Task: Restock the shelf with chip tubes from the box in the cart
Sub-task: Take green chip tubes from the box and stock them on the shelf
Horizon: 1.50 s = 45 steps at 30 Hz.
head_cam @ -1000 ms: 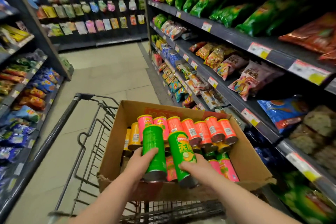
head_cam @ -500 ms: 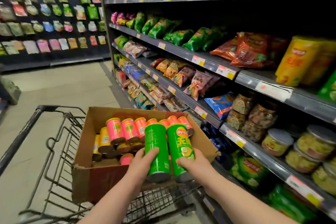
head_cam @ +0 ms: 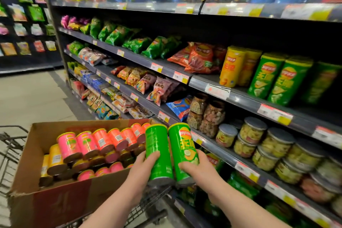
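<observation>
Left tube (head_cam: pixel 159 153) is clasped in the left hand's (head_cam: pixel 142 165) curled fingers, right tube (head_cam: pixel 183 151) in the right hand's (head_cam: pixel 200 171). Both are shifted to the right edge of the box (head_cam: pixel 55 200).

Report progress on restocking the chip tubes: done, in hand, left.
Done: green tubes stand on the shelf, but who placed them is unclear. In hand: left hand grips the left green tube, right hand the right green tube, both off the shelf. Left: the box holds many pink tubes and yellow tubes.
</observation>
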{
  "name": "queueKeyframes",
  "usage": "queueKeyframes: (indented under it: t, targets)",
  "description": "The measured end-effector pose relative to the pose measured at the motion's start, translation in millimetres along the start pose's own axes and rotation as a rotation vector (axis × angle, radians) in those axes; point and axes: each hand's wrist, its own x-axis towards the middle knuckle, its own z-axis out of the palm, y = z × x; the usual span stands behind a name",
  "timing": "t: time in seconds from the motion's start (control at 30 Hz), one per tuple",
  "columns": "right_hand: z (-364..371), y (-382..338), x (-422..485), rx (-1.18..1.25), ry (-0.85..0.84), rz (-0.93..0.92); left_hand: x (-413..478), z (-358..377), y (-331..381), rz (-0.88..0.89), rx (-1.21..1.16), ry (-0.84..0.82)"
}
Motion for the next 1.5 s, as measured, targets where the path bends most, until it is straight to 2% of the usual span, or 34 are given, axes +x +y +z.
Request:
queueKeyframes:
  t: [0.2,0.37,0.57,0.9,1.07,1.2,1.5]
  targets:
    - [-50.3,2.8,-9.7,0.103,0.083,-0.011,7.9,58.7,6.0,0.041,0.001,-0.12]
    - [-122.2,13.4,-18.6,0.075,0.217,-0.009,7.0,141.6,5.5,0.045,0.018,-0.208]
    - [-202.2,15.8,-28.5,0.095,0.276,-0.086,2.1,222.5,15.4,0.069,0.005,-0.306]
    - [-320.6,-5.9,-20.2,0.079,0.417,-0.254,-1.8,324.2,37.8,0.189,-0.057,-0.295]
    - [-375.8,-13.8,-3.4,0.173,0.447,-0.285,-0.8,358.7,37.5,0.223,-0.058,-0.293]
    - [-404.1,-13.6,20.7,0.132,0.515,-0.295,0.0,375.1,36.4,0.232,-0.064,-0.288]
    - [-425.3,-12.9,74.8,-0.141,0.685,-0.139,18.0,382.7,44.4,0.257,-0.045,-0.304]
